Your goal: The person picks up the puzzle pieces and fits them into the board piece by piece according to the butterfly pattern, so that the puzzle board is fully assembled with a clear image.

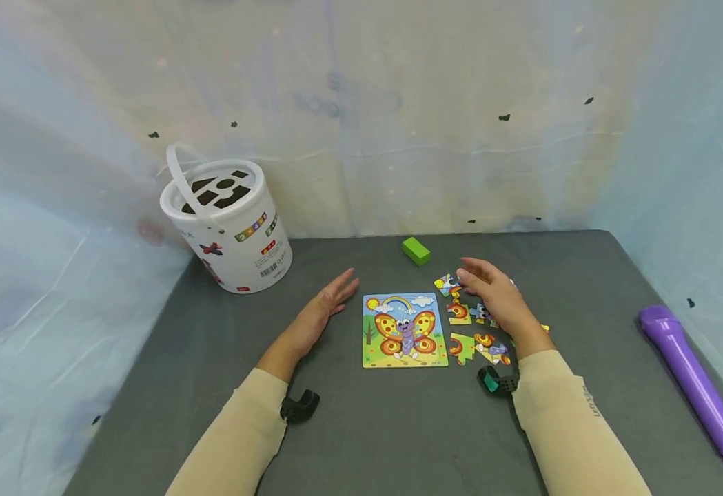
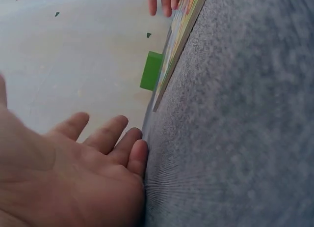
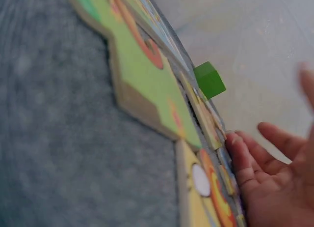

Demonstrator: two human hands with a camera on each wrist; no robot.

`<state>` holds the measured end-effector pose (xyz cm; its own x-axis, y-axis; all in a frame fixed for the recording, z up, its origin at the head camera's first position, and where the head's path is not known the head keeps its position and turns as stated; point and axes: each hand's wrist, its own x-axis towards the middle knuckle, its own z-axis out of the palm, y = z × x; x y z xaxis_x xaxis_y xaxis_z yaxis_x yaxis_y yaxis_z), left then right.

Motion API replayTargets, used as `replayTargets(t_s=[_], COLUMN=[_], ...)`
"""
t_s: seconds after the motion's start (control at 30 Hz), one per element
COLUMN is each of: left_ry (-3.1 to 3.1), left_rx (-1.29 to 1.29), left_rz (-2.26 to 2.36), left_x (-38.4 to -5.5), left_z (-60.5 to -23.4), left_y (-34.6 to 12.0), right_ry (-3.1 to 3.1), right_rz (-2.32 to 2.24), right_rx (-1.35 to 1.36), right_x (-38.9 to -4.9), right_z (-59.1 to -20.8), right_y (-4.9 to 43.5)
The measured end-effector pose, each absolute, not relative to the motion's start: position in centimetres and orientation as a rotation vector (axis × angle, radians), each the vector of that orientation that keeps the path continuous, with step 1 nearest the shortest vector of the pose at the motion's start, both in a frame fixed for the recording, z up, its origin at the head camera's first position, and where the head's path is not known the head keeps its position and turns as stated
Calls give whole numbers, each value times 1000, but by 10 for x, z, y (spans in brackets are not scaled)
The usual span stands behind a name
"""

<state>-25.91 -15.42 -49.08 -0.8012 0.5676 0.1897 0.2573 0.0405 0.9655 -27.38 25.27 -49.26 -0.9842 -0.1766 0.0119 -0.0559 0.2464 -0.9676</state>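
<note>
Apparently, the loose jigsaw pieces (image 1: 462,348) right of the butterfly board (image 1: 405,337) are yet to be assembled; the right hand (image 1: 499,297) by them and left hand (image 1: 313,321) left of the board both show a released grip.

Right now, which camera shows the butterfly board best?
The head view. It looks down on the butterfly board, whole and uncovered, so its picture reads clearly. The left wrist view catches it at a steep slant, cut off at the top; the right wrist view shows just a blurred, slanted part.
</note>
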Motion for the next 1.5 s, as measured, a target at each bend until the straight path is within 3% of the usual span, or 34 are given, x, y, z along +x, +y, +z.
replayTargets(t_s=[0.4, 0.67, 1.17, 1.5], left_ry=[2547, 2587, 2568, 2579], left_rx=[876, 929, 874, 863], left_rz=[999, 762, 744, 711], left_x=[-257, -253, -251, -250], left_z=[-491, -490, -486, -484], left_y=[-143, -140, -138, -139], right_ry=[2718, 2826, 2699, 2419], right_rz=[-1356, -1225, -1720, -1867], right_rx=[-420, -300, -180, -213], right_x=[-280, -279, -272, -254], right_z=[-497, -496, -494, -479], right_y=[239, 226, 227, 177])
